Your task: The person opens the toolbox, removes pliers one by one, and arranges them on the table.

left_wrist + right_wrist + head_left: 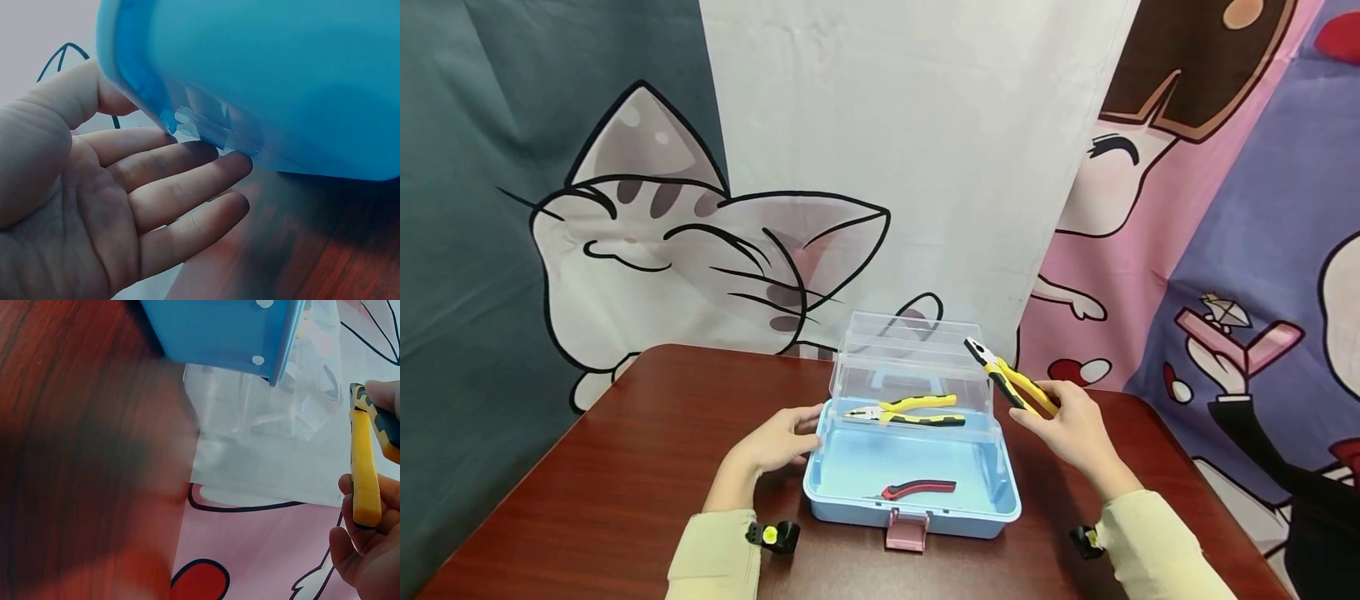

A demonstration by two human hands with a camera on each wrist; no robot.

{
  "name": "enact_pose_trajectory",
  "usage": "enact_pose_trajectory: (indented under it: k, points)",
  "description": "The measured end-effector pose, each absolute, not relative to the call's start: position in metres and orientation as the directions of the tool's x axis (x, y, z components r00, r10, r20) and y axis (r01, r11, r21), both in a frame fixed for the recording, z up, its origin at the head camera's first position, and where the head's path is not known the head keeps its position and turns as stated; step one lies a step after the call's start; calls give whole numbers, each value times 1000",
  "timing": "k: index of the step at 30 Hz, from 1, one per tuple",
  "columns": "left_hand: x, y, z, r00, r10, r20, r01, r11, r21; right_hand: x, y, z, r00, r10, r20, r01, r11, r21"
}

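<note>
A light blue toolbox (910, 518) sits on the table with its clear lid (917, 337) raised. My left hand (778, 442) is at the box's left side; in the left wrist view its fingers (187, 190) are nearly straight, tips at the box's edge, the thumb partly hidden behind it. My right hand (1071, 425) grips yellow-and-black combination pliers (1011, 379) by the handles, above the box's right back corner, jaws pointing up and left. Another yellow-and-black pair of pliers (917, 411) lies toward the back of the box. Near its front is a red-and-black handled tool (921, 488), its head indistinct.
A pink latch (907, 531) hangs down at the box's front. The dark red wooden table (625, 475) extends on both sides. Behind it hangs a cartoon-printed cloth (910, 125), close to the table's far edge.
</note>
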State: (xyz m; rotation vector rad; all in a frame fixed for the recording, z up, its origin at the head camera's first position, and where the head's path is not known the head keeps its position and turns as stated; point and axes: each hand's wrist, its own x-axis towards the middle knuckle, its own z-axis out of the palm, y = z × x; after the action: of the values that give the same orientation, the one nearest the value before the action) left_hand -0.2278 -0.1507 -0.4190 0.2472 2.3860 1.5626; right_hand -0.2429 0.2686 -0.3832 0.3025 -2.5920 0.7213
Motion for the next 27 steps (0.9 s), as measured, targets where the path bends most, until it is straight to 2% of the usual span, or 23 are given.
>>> enact_pose_trajectory:
  k: [27]
  points:
    - [-229, -151, -419, -948, 288, -133, -6, 404, 915, -235, 287, -387, -914, -33, 405, -225, 871, -436]
